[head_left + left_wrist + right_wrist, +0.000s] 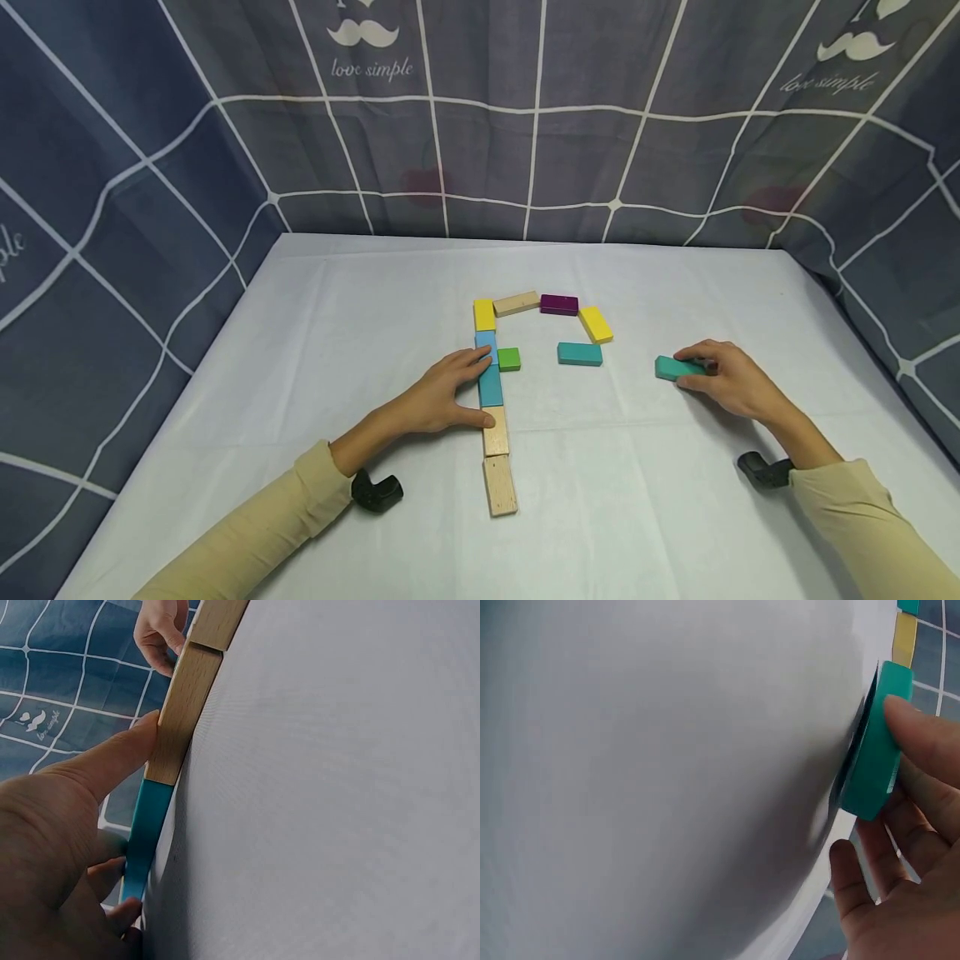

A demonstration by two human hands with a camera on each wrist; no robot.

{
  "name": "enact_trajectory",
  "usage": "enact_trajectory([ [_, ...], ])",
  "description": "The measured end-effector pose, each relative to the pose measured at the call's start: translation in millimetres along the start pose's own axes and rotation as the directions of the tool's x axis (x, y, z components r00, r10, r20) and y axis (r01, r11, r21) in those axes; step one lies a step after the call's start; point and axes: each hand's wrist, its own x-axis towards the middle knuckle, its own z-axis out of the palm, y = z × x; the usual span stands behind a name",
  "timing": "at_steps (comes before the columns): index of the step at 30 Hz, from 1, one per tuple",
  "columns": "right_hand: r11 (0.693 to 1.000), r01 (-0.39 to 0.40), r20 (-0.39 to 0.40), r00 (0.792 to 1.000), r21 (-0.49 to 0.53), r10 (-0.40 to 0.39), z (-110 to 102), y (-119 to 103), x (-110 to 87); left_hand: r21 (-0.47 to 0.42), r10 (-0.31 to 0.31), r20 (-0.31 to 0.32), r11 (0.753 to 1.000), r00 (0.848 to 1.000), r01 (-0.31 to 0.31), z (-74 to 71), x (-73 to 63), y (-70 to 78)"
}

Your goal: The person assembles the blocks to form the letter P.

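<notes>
My right hand (727,379) pinches a teal block (875,742) between thumb and fingers, low over the right part of the table. My left hand (442,392) rests along a column of blocks laid end to end, fingers spread. Its thumb touches a plain wooden block (180,712), and its fingertips lie on a light blue block (485,339) and the blue block (491,387) below it. A green block (509,359) sits against the column's right side. At the column's top is a yellow block (484,315); another wooden block (500,486) forms its bottom end.
From the column's top a curve runs right: a tilted wooden block (516,303), a purple block (559,305) and a slanted yellow block (596,325). A second teal block (579,354) lies below that yellow one. Grid-patterned curtains (480,150) enclose the white-covered table (600,500).
</notes>
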Motion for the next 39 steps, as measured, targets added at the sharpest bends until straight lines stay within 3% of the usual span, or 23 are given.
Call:
enact_trajectory([
  [11,0.989,0.06,0.029,0.997,0.135,-0.064,15.6,-58.5,27.8,-0.004,-0.011,0.002,1.0,1.0,0.011,-0.8,-0.8,0.7],
  [22,0.972,0.154,0.116,0.978,0.177,-0.176,58.2,-109.9,62.3,-0.011,-0.02,0.006,1.0,1.0,0.02,2.9,-2.7,-1.6],
  [27,0.964,0.217,0.108,0.966,0.151,-0.235,70.9,-118.7,75.7,-0.004,-0.019,0.003,1.0,1.0,0.019,2.8,-1.0,-0.9],
  [39,0.962,0.253,0.133,0.955,0.105,-0.266,82.1,-119.6,86.6,0.002,-0.022,0.013,1.0,1.0,0.022,-0.2,1.0,1.5],
])
